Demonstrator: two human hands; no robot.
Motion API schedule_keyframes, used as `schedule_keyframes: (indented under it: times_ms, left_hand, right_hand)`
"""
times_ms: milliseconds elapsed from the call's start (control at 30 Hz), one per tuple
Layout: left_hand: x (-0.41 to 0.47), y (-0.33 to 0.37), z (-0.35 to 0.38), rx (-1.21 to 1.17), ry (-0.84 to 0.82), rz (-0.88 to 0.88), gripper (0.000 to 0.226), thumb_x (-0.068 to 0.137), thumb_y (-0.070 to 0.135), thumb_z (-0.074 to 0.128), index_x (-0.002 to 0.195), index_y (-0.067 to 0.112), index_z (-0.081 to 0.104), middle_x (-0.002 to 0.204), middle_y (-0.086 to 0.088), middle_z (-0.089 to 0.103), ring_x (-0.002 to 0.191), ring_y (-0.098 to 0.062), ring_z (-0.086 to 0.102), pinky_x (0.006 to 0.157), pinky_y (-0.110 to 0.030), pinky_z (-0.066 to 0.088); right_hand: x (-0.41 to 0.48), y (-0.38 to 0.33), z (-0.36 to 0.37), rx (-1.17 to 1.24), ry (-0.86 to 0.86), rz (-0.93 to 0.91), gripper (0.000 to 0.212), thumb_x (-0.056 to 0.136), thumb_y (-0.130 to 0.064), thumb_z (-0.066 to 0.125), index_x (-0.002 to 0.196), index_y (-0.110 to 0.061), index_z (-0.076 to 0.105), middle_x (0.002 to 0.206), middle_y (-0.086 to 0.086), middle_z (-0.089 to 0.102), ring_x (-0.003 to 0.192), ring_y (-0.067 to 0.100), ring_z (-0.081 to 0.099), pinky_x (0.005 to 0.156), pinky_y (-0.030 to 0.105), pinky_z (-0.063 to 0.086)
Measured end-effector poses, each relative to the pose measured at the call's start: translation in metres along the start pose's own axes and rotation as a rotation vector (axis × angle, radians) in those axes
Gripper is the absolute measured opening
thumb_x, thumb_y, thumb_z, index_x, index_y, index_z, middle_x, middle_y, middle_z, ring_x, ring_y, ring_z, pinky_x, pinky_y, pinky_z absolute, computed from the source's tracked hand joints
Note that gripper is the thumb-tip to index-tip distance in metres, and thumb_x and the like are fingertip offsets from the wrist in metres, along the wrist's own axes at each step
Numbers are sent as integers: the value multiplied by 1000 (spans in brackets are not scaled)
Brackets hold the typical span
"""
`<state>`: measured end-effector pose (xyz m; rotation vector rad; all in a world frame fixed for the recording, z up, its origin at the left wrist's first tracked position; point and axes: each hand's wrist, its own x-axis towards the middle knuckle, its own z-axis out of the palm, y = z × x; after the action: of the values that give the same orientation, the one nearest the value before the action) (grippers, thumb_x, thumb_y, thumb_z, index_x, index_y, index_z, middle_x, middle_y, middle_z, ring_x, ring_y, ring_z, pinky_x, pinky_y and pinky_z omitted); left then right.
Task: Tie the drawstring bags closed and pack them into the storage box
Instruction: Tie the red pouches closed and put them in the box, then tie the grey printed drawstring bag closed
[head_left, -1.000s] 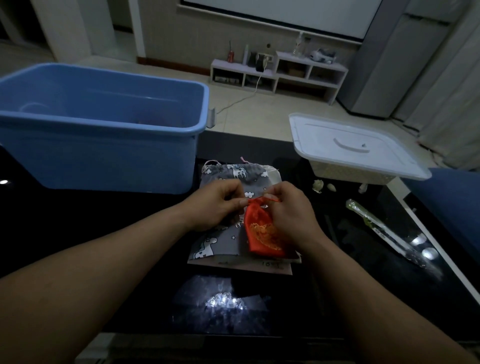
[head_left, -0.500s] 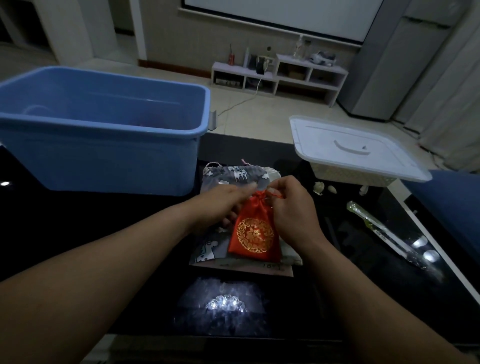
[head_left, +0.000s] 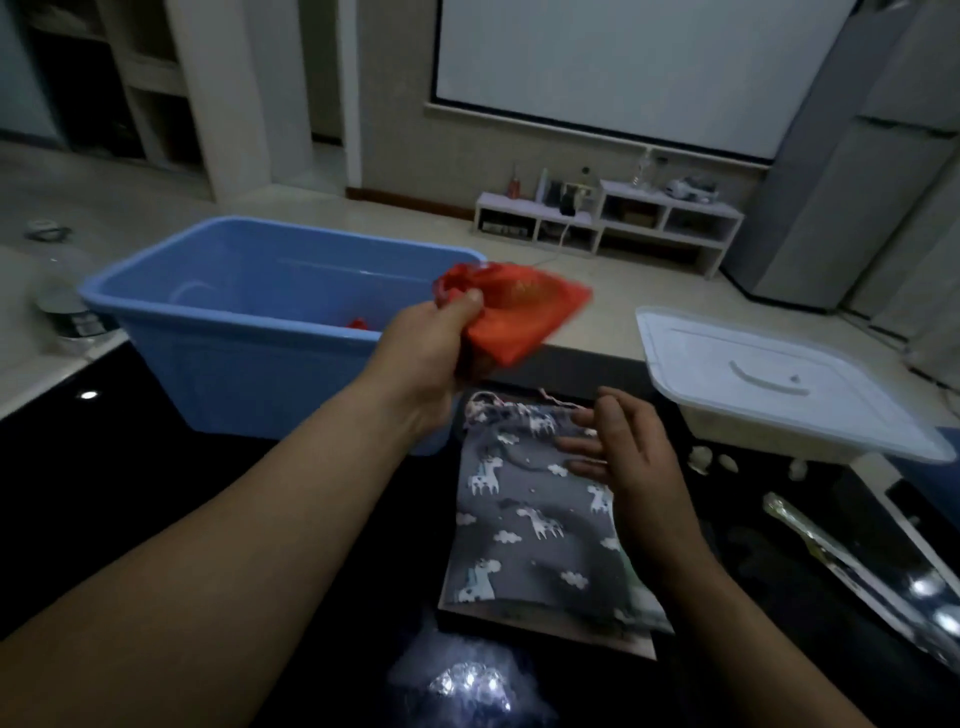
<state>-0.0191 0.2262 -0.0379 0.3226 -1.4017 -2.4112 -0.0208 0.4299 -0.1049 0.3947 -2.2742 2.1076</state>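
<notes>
My left hand (head_left: 434, 351) grips a small red drawstring bag (head_left: 519, 317) by its gathered neck, lifted above the right rim of the blue storage box (head_left: 249, 332). A bit of red (head_left: 358, 325) shows inside the box. Lower down, my right hand (head_left: 621, 457) hovers with relaxed fingers over the top right of a grey drawstring bag (head_left: 524, 525) printed with white animals and clouds. That grey bag lies flat on the black table (head_left: 156, 493), on top of other flat bags.
A white lidded container (head_left: 769, 384) stands at the right. A wrapped long item (head_left: 831, 556) lies on the table at the right. Small pale bits (head_left: 701, 460) sit beside the container. A bottle (head_left: 72, 317) stands left of the box.
My left hand took the red bag and lifted it up and left toward the box. My right hand let go of it and opened over the grey bag. The view tilted up.
</notes>
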Motion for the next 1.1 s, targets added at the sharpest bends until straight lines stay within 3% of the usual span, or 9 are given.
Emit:
schedule_keyframes:
  times_ms: [100, 167, 267, 333, 467, 633, 800, 933, 1100]
  left_hand:
    - [3, 18, 1, -386, 125, 55, 17, 106, 17, 57, 115, 2, 60, 93, -15, 72, 63, -17, 75, 53, -29, 60]
    - [-4, 17, 1, -393, 116, 35, 24, 107, 26, 55, 117, 4, 57, 104, -19, 71, 76, -23, 78, 63, -33, 64]
    - [-22, 1, 4, -31, 75, 40, 19, 110, 26, 49, 112, 9, 56, 117, -19, 68, 94, -26, 76, 80, -37, 65]
    - [-35, -13, 7, 171, -8, 52, 17, 109, 22, 50, 106, 9, 60, 110, -18, 72, 87, -25, 75, 74, -33, 64]
    - [-47, -55, 4, 659, -298, 65, 9, 102, 22, 59, 102, 18, 67, 94, -5, 77, 85, -21, 75, 80, -40, 63]
    - [-27, -103, -6, 1280, -314, 158, 9, 97, 20, 57, 106, 17, 60, 107, -3, 67, 100, -22, 62, 81, -31, 45]
    - [-13, -128, -11, 1454, -369, 16, 23, 91, 28, 62, 109, 16, 54, 120, -7, 54, 105, -23, 53, 84, -31, 42]
    - [-13, -136, -16, 1589, -215, 31, 46, 85, 44, 65, 121, 20, 50, 135, -10, 44, 126, -32, 44, 104, -43, 44]
    - [-9, -133, -21, 1532, -41, -100, 72, 82, 51, 65, 143, 23, 39, 145, -10, 45, 135, -34, 44, 107, -48, 40]
  right_hand:
    - [-2, -1, 17, -54, -34, -26, 50, 89, -65, 56, 126, -31, 56, 119, 3, 70, 93, 17, 76, 76, 34, 59]
    - [-4, -2, 27, -86, -57, -27, 48, 89, -57, 56, 126, -28, 58, 112, 1, 73, 89, 15, 76, 74, 33, 60]
    - [-3, 0, 31, -137, -61, -31, 26, 100, -44, 58, 119, -27, 63, 99, -4, 76, 83, 11, 75, 70, 32, 61]
    - [1, 6, 26, -178, -28, -22, 11, 105, -32, 57, 112, -27, 65, 95, -5, 76, 79, 8, 74, 65, 28, 59]
    - [12, 14, 9, -292, 51, 9, 13, 106, -24, 55, 104, -29, 67, 95, -2, 75, 81, 12, 74, 67, 34, 61]
    - [23, 39, -14, -479, 32, 185, 9, 96, -24, 55, 94, -26, 64, 93, 4, 74, 87, 26, 73, 83, 51, 61]
    - [27, 53, -32, -805, 7, 232, 15, 92, -21, 63, 107, -20, 61, 116, 7, 67, 108, 27, 64, 86, 34, 49]
    - [34, 57, -38, -828, 13, 294, 50, 87, -27, 68, 133, -12, 55, 128, 11, 60, 111, 30, 61, 86, 38, 50]
    - [38, 58, -36, -864, 50, 271, 53, 87, -34, 67, 135, -15, 59, 131, 13, 61, 117, 34, 61, 93, 43, 53]
